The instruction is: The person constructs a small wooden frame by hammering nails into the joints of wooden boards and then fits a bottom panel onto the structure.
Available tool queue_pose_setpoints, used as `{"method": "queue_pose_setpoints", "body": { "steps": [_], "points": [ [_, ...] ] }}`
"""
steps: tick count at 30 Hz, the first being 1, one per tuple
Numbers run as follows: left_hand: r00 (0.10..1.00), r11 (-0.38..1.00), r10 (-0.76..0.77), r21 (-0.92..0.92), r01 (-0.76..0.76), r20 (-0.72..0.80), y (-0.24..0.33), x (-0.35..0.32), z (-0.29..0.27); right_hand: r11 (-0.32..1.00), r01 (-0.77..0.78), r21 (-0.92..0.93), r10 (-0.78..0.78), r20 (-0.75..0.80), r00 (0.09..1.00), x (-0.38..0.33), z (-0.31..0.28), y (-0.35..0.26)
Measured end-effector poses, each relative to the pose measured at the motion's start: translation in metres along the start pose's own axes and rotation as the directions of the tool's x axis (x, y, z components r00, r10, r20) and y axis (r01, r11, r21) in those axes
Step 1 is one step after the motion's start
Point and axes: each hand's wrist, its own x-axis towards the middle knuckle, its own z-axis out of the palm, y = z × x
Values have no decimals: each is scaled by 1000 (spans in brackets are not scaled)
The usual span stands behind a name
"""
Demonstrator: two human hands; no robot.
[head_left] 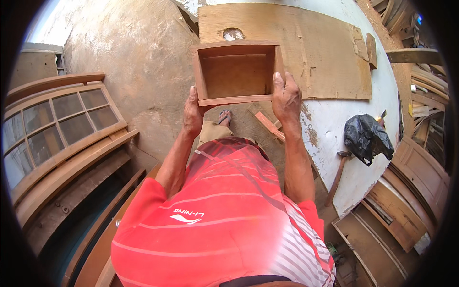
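Note:
Between my two hands I hold up an open wooden box [236, 99], rectangular and reddish brown, like a drawer, with its hollow inside facing me. My left hand [193, 113] grips its left side near the lower corner, thumb along the outer edge. At the lower right corner my right hand [288, 98] is closed on the side wall, with the thumb on the rim. The fingers of both hands are partly hidden behind the box. Behind it lies a plywood sheet [330, 62] with a round hole, on a worn white tabletop [325, 124].
A hammer [337, 179] and a black plastic bag [367, 138] lie on the tabletop at right. Wood offcuts [270, 125] rest on the floor below the box. To the left lean a paned window frame [62, 122] and long boards. Stacked panels [416, 177] stand far right.

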Motion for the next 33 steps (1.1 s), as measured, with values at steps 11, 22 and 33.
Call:
{"method": "queue_pose_setpoints", "body": {
  "steps": [11,22,33],
  "points": [
    [996,995,-60,-71,65,66,6,-4,7,848,-226,480,121,240,963,18,-40,45],
    [976,975,-218,46,218,-7,46,15,8,990,110,-85,-88,231,969,37,-34,1],
    [990,981,-141,-138,139,-3,11,19,5,990,138,26,-141,136,981,25,-30,11]
  ]
}}
